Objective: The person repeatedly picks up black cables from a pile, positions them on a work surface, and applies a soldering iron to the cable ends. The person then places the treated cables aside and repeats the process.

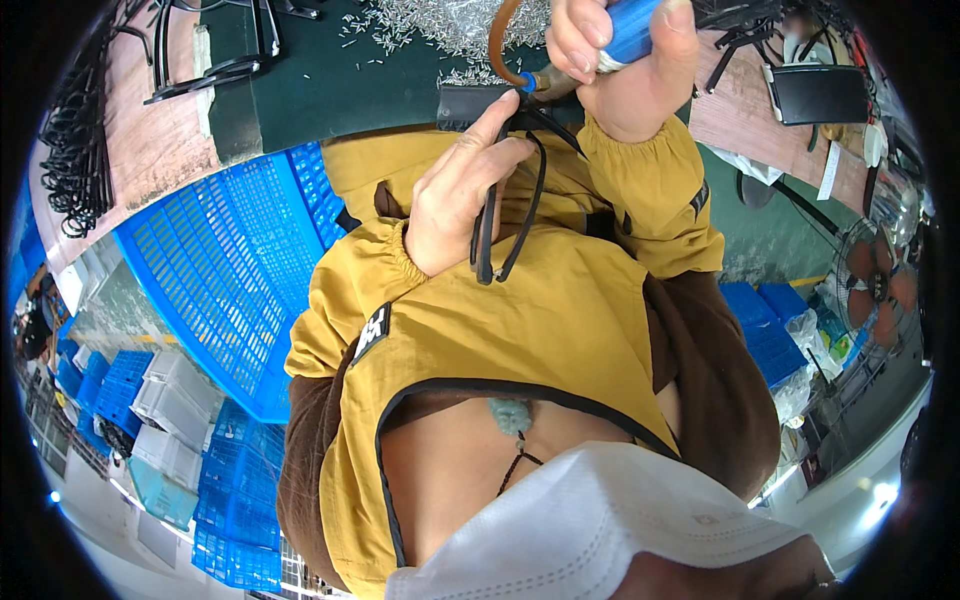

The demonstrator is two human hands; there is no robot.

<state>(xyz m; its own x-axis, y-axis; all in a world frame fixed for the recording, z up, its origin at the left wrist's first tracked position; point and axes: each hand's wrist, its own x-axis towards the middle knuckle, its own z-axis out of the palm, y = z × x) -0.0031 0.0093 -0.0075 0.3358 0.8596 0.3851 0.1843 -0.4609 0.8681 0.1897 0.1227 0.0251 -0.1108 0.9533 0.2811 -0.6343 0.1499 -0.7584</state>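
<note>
Left hand fingers pinch black frame against black block at surface edge; right hand grips blue-handled tool.

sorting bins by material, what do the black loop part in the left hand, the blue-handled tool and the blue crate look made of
Thin black bent loop part: seemingly coated metal or plastic, smooth and dull, holding its shape. Blue-handled tool: glossy plastic-looking handle, brownish metal tip. Blue lattice crate: moulded plastic, with a uniform grid.

Single head-worn fisheye view, steeply downward and close over the wearer's own chest, workbench at top.
</note>
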